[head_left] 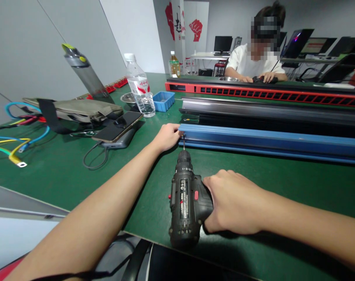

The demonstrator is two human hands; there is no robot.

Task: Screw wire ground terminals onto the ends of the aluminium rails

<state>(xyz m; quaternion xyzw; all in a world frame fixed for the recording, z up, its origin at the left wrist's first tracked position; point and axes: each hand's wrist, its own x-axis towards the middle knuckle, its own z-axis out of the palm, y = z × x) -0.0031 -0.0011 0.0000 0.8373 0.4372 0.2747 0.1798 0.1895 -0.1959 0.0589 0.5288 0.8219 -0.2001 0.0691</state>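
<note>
A black cordless drill [181,210] is in my right hand [238,203], whose fingers wrap round its grip. Its bit points away from me, and the tip meets a small dark screw [183,135] at the left end of a long blue metal profile [268,142]. My left hand [167,137] is closed at that same end, with fingertips partly hidden behind the profile. The blue profile lies across the green table [130,175] and runs out of view to the right. Behind it lies a dark grey metal profile [268,108].
Left of my hands are a phone [117,127] on a power bank, a grey-green bag [78,109], cables [18,152] and a grey bottle [85,72]. A water bottle [141,88] and a blue tray [165,102] stand farther back. Beyond a red slotted rail [253,92] sits a co-worker [253,62].
</note>
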